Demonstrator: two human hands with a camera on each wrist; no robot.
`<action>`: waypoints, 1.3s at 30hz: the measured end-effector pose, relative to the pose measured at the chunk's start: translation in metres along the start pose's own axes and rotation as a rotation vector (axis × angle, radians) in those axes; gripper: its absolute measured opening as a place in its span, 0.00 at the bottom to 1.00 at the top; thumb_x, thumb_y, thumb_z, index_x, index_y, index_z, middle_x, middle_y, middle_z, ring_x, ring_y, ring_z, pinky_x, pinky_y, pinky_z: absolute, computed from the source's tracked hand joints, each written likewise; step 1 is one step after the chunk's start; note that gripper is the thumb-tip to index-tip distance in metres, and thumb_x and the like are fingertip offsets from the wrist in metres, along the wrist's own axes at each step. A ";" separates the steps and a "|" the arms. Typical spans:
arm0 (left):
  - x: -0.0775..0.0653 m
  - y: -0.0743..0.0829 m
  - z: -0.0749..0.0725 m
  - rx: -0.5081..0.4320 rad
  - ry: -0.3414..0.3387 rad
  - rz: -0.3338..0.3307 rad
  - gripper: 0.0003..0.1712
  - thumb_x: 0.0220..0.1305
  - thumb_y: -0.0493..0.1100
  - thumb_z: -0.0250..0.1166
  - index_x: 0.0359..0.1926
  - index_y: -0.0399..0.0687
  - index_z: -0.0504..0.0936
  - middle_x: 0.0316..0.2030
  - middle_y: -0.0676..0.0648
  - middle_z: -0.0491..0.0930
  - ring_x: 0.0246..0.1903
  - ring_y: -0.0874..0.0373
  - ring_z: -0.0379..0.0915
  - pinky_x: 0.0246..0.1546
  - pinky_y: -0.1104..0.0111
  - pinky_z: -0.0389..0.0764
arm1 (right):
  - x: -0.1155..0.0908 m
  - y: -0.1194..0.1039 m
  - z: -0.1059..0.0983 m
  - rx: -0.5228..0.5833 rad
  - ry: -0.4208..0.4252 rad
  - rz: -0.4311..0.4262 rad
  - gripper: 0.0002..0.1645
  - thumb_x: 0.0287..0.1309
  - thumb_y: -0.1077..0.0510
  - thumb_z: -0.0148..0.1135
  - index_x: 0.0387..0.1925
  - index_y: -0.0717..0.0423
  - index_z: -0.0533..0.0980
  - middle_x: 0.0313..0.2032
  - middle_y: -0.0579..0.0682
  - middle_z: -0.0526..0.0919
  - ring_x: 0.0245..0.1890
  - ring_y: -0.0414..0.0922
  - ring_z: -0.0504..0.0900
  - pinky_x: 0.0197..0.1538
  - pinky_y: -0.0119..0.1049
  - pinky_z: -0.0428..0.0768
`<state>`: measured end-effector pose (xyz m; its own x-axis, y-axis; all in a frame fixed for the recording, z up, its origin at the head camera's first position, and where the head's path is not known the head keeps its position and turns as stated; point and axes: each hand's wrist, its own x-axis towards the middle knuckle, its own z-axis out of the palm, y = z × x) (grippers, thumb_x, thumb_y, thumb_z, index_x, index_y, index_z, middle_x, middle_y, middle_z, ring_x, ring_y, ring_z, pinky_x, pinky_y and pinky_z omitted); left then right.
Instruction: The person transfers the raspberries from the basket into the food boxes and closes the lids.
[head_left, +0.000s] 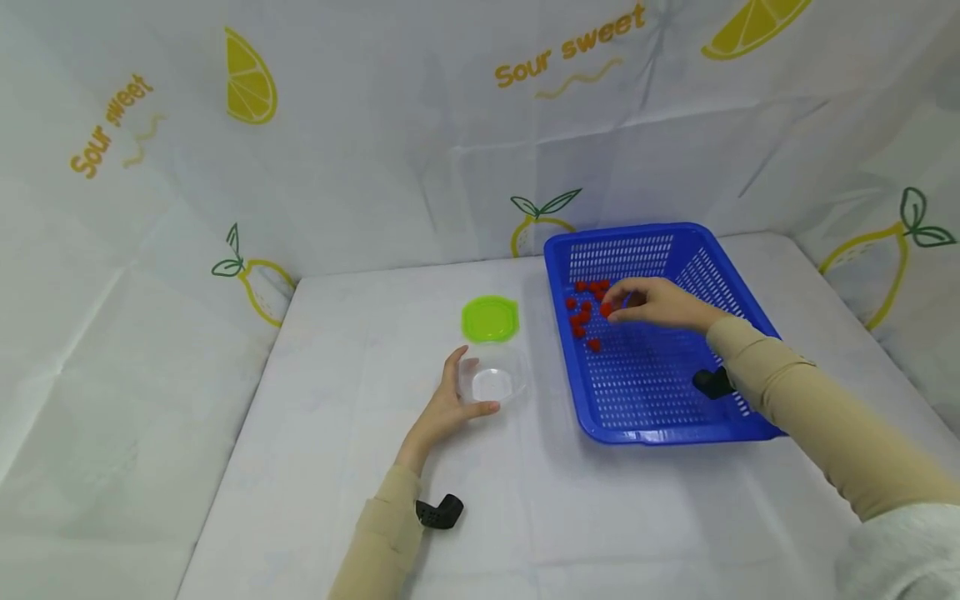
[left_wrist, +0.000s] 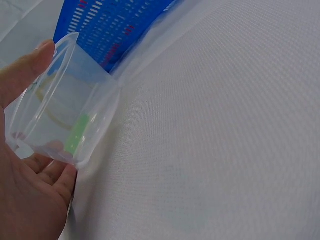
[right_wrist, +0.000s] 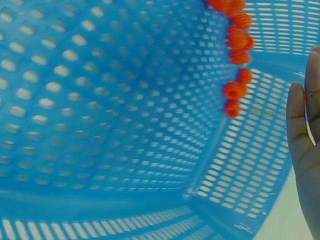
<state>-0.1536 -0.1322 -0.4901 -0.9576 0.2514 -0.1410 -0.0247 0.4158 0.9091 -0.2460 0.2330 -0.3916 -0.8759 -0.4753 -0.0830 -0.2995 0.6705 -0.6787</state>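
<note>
My left hand (head_left: 444, 410) holds a clear plastic container (head_left: 491, 385), thumb on the near side and fingers around the far side. In the left wrist view the thumb lies at the container's rim (left_wrist: 75, 37) and the fingers reach under its side. Over the left part of a blue plastic basket (head_left: 645, 437), my right hand (head_left: 660, 303) pinches a red raspberry (head_left: 606, 310) between thumb and fingertips. Several more raspberries (right_wrist: 239, 40) lie along the basket's left side. Only part of the right hand shows in the right wrist view; its fingertips are cut off there.
A bright green lid (head_left: 490, 318) lies on the white-covered table (head_left: 337, 400), just beyond the container. The basket's perforated walls (right_wrist: 240, 165) rise around the right hand. Behind the table hangs a white cloth (head_left: 360, 167) with lemon prints.
</note>
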 end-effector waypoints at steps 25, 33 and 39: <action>-0.004 0.010 -0.006 -0.024 -0.004 -0.019 0.60 0.46 0.53 0.73 0.70 0.70 0.41 0.69 0.53 0.56 0.73 0.49 0.39 0.69 0.43 0.47 | 0.047 -0.102 -0.005 0.185 -0.080 -0.202 0.15 0.56 0.54 0.64 0.45 0.51 0.76 0.39 0.48 0.77 0.32 0.47 0.74 0.33 0.31 0.75; -0.001 0.004 -0.002 -0.031 0.002 -0.021 0.60 0.44 0.56 0.73 0.70 0.71 0.41 0.68 0.53 0.58 0.72 0.50 0.42 0.69 0.44 0.48 | 0.069 -0.122 0.016 0.215 -0.222 -0.227 0.15 0.56 0.53 0.64 0.46 0.49 0.76 0.38 0.48 0.80 0.34 0.47 0.76 0.39 0.34 0.76; 0.000 0.004 -0.001 -0.040 -0.006 -0.021 0.60 0.44 0.56 0.73 0.69 0.71 0.41 0.67 0.53 0.58 0.72 0.49 0.44 0.68 0.42 0.50 | 0.086 -0.130 0.033 0.202 -0.318 -0.250 0.14 0.56 0.54 0.64 0.44 0.51 0.76 0.40 0.48 0.80 0.36 0.50 0.75 0.40 0.34 0.75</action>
<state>-0.1535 -0.1312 -0.4861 -0.9549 0.2484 -0.1628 -0.0567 0.3855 0.9210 -0.2696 0.0865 -0.3345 -0.6170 -0.7810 -0.0970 -0.3800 0.4035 -0.8324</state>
